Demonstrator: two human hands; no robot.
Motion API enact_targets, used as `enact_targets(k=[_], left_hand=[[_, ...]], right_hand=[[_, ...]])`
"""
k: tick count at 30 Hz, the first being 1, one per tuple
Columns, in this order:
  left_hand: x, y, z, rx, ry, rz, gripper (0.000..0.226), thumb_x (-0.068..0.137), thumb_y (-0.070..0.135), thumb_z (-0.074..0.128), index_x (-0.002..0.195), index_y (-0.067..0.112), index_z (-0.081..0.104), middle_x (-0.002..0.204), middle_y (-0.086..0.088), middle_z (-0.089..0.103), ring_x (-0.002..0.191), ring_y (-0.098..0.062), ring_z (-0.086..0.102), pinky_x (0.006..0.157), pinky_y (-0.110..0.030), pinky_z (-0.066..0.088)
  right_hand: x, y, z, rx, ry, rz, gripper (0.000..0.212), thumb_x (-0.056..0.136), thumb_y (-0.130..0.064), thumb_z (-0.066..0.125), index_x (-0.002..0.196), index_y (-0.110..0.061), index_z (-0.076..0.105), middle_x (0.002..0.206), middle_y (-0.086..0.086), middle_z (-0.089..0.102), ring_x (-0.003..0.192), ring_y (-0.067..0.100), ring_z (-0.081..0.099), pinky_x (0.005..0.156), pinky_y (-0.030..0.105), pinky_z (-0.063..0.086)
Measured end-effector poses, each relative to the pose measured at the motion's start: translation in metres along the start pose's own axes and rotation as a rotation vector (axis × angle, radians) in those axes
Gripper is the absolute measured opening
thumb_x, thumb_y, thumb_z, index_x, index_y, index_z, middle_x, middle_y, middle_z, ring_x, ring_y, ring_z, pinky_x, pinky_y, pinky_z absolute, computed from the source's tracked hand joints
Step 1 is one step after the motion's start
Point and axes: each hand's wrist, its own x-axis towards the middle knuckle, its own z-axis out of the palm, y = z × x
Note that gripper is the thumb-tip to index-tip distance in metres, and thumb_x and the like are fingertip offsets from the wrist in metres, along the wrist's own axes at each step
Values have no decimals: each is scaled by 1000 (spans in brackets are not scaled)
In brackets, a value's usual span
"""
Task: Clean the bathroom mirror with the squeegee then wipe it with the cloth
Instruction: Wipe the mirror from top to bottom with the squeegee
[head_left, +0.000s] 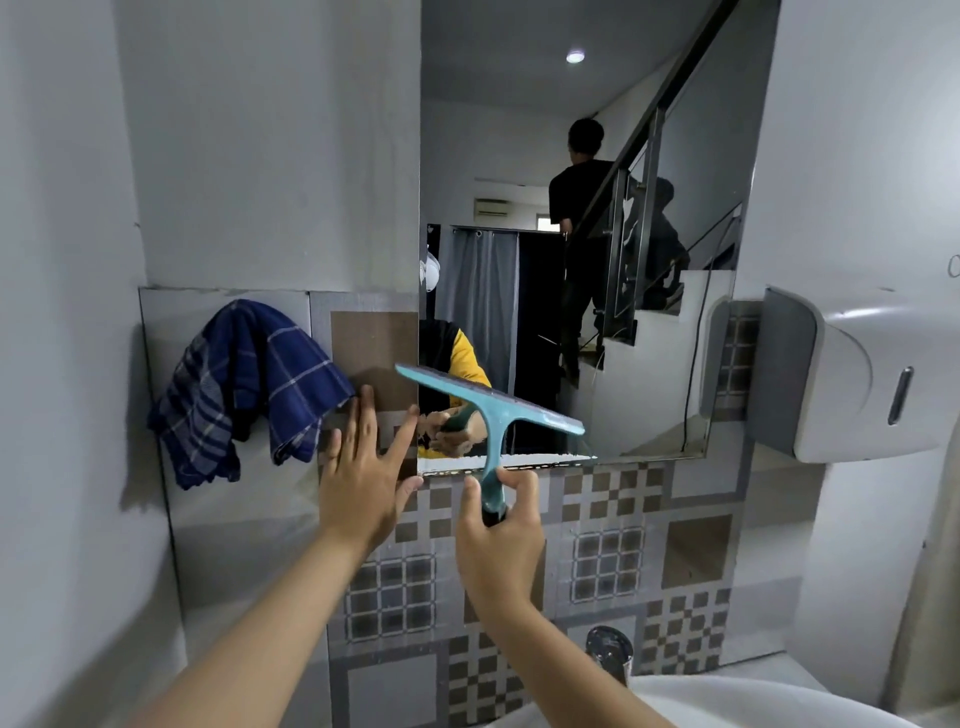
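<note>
**Squeegee at lower mirror edge: risks**

Head view: the right hand (498, 540) is closed around the handle of the teal plastic squeegee (491, 410), whose blade lies tilted on the frameless wall mirror (649, 312) near its bottom edge. The left hand (363, 467) is spread flat on the patterned wall tiles (623, 545). The blue checked cloth (244, 384) hangs just beside it, untouched. A tilted blade may leave streaks; foam along the edge may drip onto the tiles
</note>
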Motion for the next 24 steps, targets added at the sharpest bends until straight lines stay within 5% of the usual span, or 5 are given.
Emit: enact_targets(k=[6,11,16,19,24], left_hand=[[-3,-8,9,-16,10,41,78,80,46,65,146,26,27,155,-23,7,143,-36,10,108,-49,18],[-7,-15,15,38,13,81,63,87,55,38,143,26,33,154,-22,12,142,-34,15,112,-44,14],[-6,-15,18,83,66,91,58,89,53,37,139,23,39,151,-24,21,140,-34,23,114,-43,11],[-7,-13,21,111,79,69,58,90,53,35,140,23,38,151,-23,21,140,-33,22,116,-40,2],[-7,-11,27,156,139,60,57,90,53,35,139,24,40,149,-25,25,138,-36,26,110,-47,20]], right_hand=[[23,10,-40,-243,-55,-200,20,88,-20,69,94,-29,52,65,-12,53,46,8,42,41,26,40],[49,12,-67,-431,-106,-323,25,86,-25,71,107,-18,58,70,-8,62,44,11,50,41,34,49],[69,18,-85,-504,-144,-442,28,84,-27,73,108,-18,60,62,-7,60,39,9,45,37,32,45],[81,24,-96,-554,-168,-508,29,83,-27,74,108,-16,61,61,-10,58,38,6,43,33,17,36],[104,34,-116,-642,-182,-612,33,80,-28,76,107,-14,63,63,-3,65,39,10,46,32,21,37]])
